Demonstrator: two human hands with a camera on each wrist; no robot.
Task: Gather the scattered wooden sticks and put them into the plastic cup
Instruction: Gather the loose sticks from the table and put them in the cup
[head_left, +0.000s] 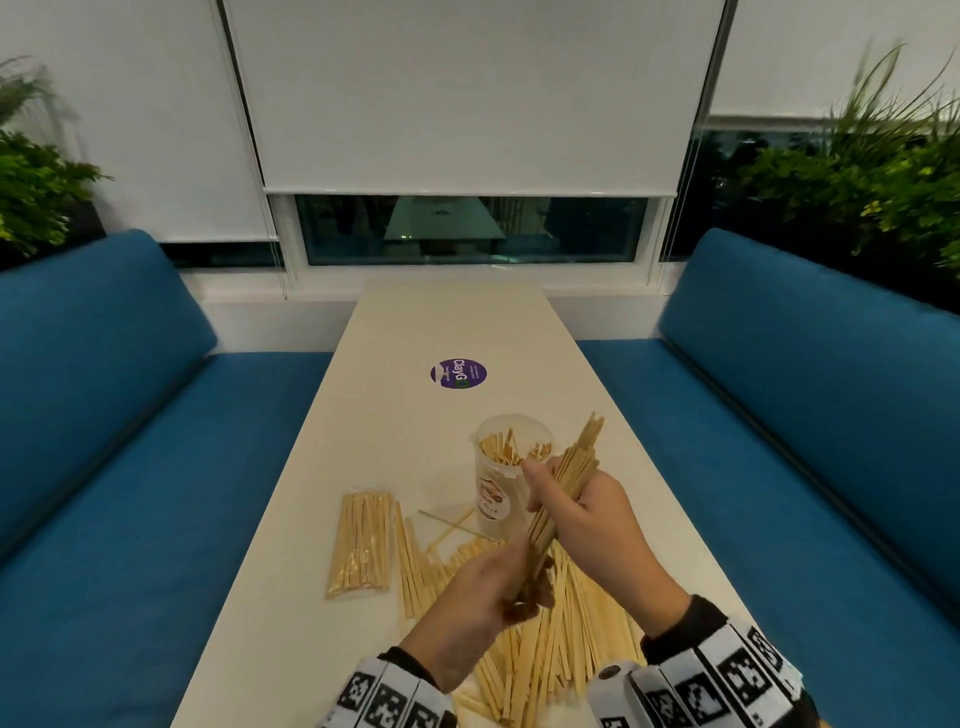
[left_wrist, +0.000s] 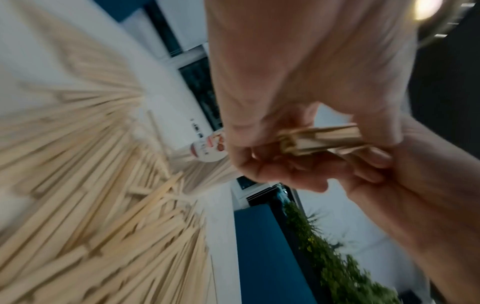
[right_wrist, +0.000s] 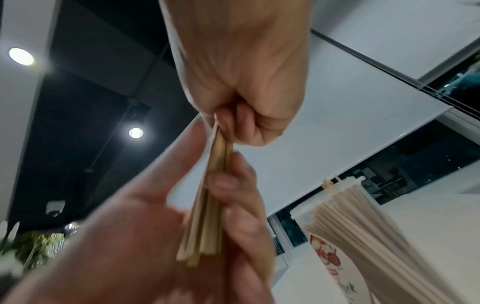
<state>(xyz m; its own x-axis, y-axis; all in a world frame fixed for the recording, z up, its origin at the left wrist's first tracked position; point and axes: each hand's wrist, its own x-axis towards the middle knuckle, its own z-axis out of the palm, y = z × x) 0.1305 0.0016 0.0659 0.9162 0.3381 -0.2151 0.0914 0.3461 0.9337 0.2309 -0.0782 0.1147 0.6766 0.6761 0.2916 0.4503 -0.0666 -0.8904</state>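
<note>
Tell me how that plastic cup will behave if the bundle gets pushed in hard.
The plastic cup is tall and narrow and stands free on the table, so a sideways shove would probably tip it. It already holds many sticks, which likely steadies it somewhat. Neither the left hand nor the right hand braces it; both grip the bundle of sticks.

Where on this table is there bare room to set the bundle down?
Free: the table beyond the purple sticker, and the strip left of the bagged sticks. Crowded: the loose sticks below the plastic cup.
</note>
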